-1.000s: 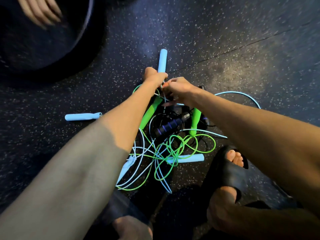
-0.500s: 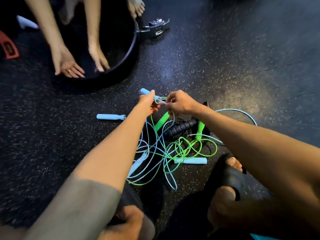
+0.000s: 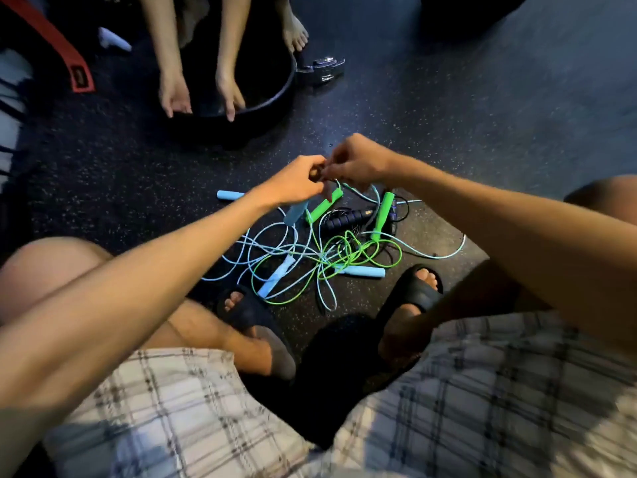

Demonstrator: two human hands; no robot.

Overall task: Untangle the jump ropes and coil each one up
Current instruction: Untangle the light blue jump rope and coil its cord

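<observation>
Several jump ropes lie in a tangled heap (image 3: 310, 257) on the dark floor between my feet, their cords light blue, green and black. My left hand (image 3: 296, 182) and my right hand (image 3: 358, 163) meet above the heap, and both pinch a light blue cord where their fingertips touch. A light blue handle (image 3: 296, 212) hangs just under my left hand. Two green handles (image 3: 324, 205) (image 3: 384, 215) and a black and purple handle (image 3: 348, 219) lie below my hands. More light blue handles (image 3: 229, 194) (image 3: 275, 277) (image 3: 365, 270) lie around the heap.
Another person's hands (image 3: 174, 98) (image 3: 229, 98) reach around a black round tub (image 3: 275, 94) at the far side. A metal clip (image 3: 322, 69) lies beside it and a red strap (image 3: 69, 60) at the far left. My slippered feet (image 3: 248, 312) (image 3: 413, 291) flank the heap.
My hands have lifted off the heap with the cord. The light blue handle that my left hand held now hangs below it. The view has pulled back.
</observation>
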